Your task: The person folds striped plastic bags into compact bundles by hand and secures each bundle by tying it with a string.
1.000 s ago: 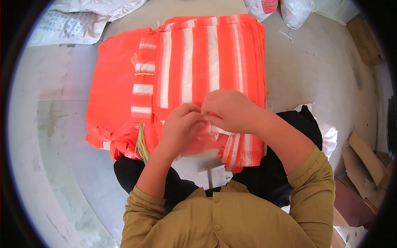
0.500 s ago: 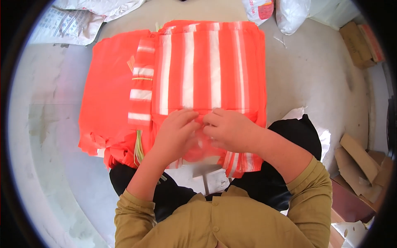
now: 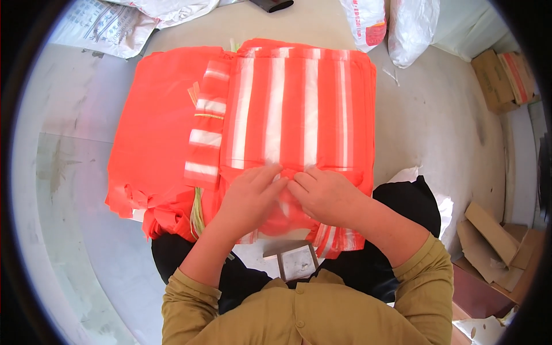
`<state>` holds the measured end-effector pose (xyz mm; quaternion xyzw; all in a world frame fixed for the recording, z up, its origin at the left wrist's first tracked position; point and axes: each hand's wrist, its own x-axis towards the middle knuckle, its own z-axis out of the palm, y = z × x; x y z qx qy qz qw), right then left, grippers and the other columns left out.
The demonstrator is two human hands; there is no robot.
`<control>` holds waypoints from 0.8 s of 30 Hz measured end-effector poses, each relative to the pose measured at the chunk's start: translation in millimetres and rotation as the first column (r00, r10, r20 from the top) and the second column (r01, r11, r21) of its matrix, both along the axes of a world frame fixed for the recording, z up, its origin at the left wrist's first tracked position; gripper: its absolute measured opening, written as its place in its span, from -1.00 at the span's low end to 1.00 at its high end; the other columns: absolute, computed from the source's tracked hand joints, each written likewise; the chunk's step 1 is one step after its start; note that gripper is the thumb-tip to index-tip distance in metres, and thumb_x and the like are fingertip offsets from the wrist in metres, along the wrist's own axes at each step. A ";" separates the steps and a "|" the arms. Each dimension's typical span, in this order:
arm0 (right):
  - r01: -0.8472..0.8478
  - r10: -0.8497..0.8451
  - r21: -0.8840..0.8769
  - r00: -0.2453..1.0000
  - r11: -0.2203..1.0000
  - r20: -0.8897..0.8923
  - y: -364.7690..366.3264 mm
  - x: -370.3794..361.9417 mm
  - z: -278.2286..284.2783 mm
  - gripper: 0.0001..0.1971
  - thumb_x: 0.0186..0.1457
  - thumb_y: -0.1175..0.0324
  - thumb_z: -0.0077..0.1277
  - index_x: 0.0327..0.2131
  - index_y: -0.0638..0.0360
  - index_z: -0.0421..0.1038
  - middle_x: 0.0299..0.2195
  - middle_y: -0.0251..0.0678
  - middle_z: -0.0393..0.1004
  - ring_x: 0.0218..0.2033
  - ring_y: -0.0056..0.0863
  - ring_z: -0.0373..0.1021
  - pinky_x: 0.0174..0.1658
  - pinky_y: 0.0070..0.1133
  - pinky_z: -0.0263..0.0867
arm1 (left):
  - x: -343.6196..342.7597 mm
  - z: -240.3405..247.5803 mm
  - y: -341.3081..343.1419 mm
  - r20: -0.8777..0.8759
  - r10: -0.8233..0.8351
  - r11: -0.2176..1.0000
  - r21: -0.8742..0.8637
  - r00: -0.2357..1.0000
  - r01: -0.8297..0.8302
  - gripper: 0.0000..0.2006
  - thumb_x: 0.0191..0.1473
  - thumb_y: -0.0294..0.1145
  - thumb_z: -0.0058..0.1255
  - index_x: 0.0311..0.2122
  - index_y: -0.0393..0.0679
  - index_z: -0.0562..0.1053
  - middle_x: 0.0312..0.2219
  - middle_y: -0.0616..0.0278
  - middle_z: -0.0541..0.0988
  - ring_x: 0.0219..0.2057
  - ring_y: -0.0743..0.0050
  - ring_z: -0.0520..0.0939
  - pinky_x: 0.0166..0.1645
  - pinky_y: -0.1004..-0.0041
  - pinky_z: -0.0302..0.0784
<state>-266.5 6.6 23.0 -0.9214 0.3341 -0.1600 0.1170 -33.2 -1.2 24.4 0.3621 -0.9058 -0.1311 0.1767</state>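
Note:
A stack of thin red-and-white striped plastic bags (image 3: 293,109) lies in front of me. At its near end, my left hand (image 3: 253,195) pinches the thin red film of the top bag. Close beside it, my right hand (image 3: 325,198) pinches the same bag, the fingertips of both hands nearly meeting. Between and below the hands the film looks loose and see-through. Just what lies under the fingertips is hidden. Along the stack's left side runs a narrow folded striped strip (image 3: 205,137) with a thin yellowish band around it.
Left of the striped stack lies a plain red stack (image 3: 161,109) with crumpled near corners. Pale green strands (image 3: 197,213) hang between the stacks. White sacks (image 3: 103,29) lie at the far left, white bags (image 3: 414,29) at the far right. Cardboard pieces (image 3: 494,241) stand at the right.
The whole view has shifted slightly, so the stacks appear lower. My hands remain at the near end of the striped stack, their thumbs and fingertips now closer together.

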 end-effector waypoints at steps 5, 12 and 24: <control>0.042 -0.041 0.013 0.997 0.999 -0.061 3.8 -0.7 -1.8 -0.57 -0.14 0.45 0.14 -0.10 0.34 0.42 -0.29 -0.25 0.42 -0.29 -0.31 0.41 -0.28 -0.47 0.43 | -0.2 -5.2 -2.1 -0.016 -0.012 1.000 -0.026 1.000 0.012 -0.49 -0.25 -0.61 0.18 -0.05 -0.24 0.52 -0.07 0.08 0.56 -0.04 0.02 0.58 0.07 0.18 0.55; 0.093 -0.100 0.193 0.995 0.977 0.029 -0.7 -6.0 12.2 -0.54 -0.07 0.52 0.08 0.00 0.32 0.42 -0.16 -0.21 0.54 -0.17 -0.25 0.46 -0.18 -0.40 0.45 | 12.1 7.9 -10.0 -0.017 0.045 0.998 -0.049 0.999 -0.045 -0.57 -0.14 -0.58 0.22 -0.06 -0.16 0.55 -0.14 0.13 0.62 -0.05 0.09 0.61 0.08 0.17 0.54; -0.061 -0.134 0.858 0.980 0.511 0.149 -50.7 -38.6 18.5 -0.85 0.21 0.42 -0.05 -0.22 0.29 0.43 -0.48 -0.11 0.40 -0.43 -0.35 0.35 -0.28 -0.42 0.31 | 39.4 32.9 -8.8 -0.037 0.334 0.759 0.602 0.942 -0.246 -0.70 -0.01 -0.40 0.28 -0.16 -0.25 0.51 -0.41 -0.04 0.55 -0.33 0.00 0.59 -0.24 0.24 0.50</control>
